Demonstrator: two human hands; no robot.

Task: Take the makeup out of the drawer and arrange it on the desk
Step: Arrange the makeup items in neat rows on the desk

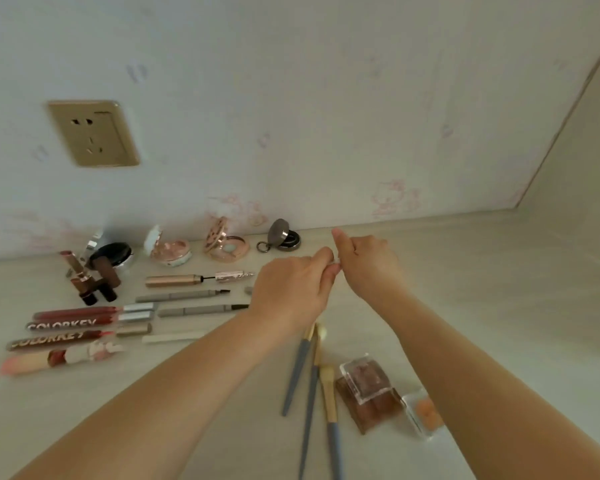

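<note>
Above the desk (465, 306), my left hand (291, 292) and my right hand (364, 261) meet fingertip to fingertip. Together they pinch a small pale item (337, 264), too small and hidden to identify. Makeup lies spread over the desk. Open compacts line the wall: a black one (113, 254), a pink-white one (170, 252), a rose-gold one (226, 244) and a grey round one (283, 237). Lipsticks (90, 278), an eyeliner (194, 279), grey pencils (182, 296) and lip gloss tubes (84, 320) lie at the left. The drawer is out of view.
Three blue-handled brushes (309, 393) lie under my left wrist toward the front. Right of them sit a clear brown palette (368, 389) and a small clear case with orange pieces (425, 414). A gold wall socket (94, 133) is on the wall behind the desk.
</note>
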